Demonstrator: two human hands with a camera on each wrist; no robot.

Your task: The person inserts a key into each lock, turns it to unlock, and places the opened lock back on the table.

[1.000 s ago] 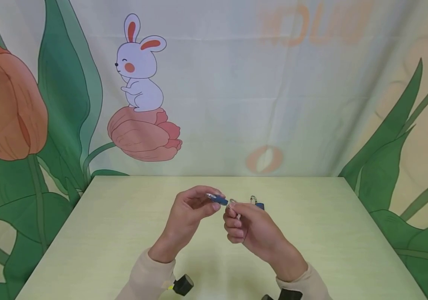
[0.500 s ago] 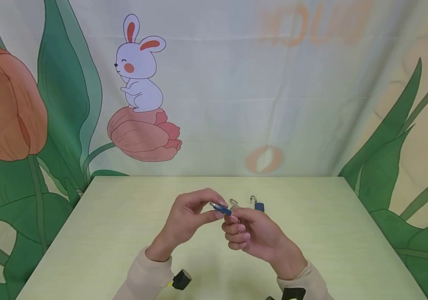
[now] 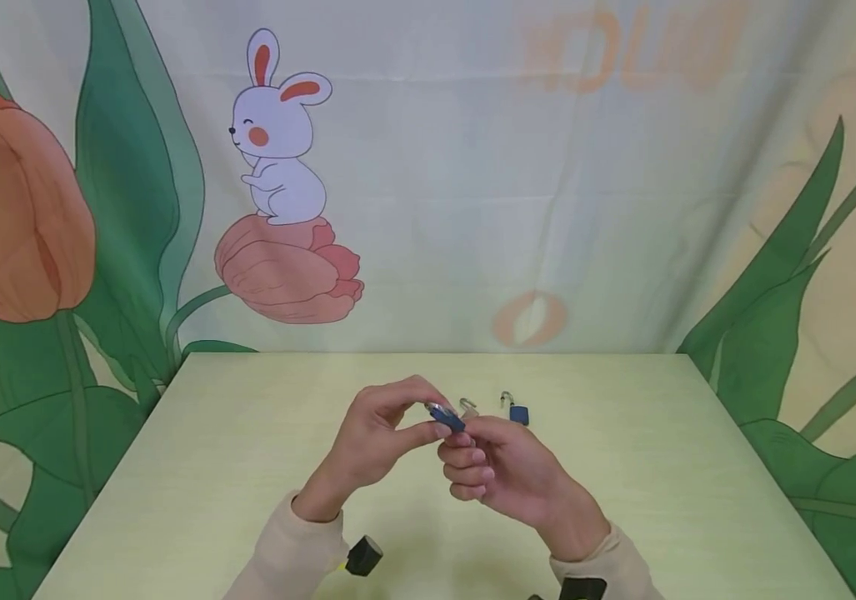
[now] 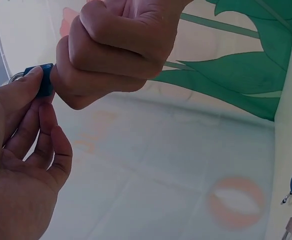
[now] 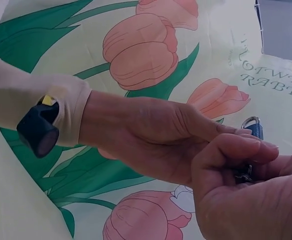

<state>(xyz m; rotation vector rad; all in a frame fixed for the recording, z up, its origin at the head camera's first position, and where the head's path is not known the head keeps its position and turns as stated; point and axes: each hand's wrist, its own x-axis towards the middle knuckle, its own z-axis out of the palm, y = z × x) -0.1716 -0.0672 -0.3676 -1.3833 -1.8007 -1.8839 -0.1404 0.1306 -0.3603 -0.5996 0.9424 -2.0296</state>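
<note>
In the head view my left hand point(image 3: 382, 429) pinches a small blue padlock point(image 3: 446, 418) between thumb and fingertips. Its silver shackle points up and left. My right hand point(image 3: 513, 467) meets the padlock's lower end, thumb against a curled index finger. Small metal keys point(image 5: 244, 175) show beneath those curled fingers in the right wrist view; the part at the lock is hidden. The left wrist view has the same blue padlock point(image 4: 47, 80) under my left thumb, with the right fist close beside it.
Behind the hands, a second blue padlock point(image 3: 519, 414) with its shackle raised lies on the pale table point(image 3: 247, 433). A small silver padlock point(image 3: 468, 408) lies to its left, partly behind my right hand. A printed curtain point(image 3: 428, 208) hangs at the table's far edge.
The held padlock has moved slightly down and right, and now meets the right hand's fingertips, where a gap stood before. Over the last half second both hands shift only slightly.
</note>
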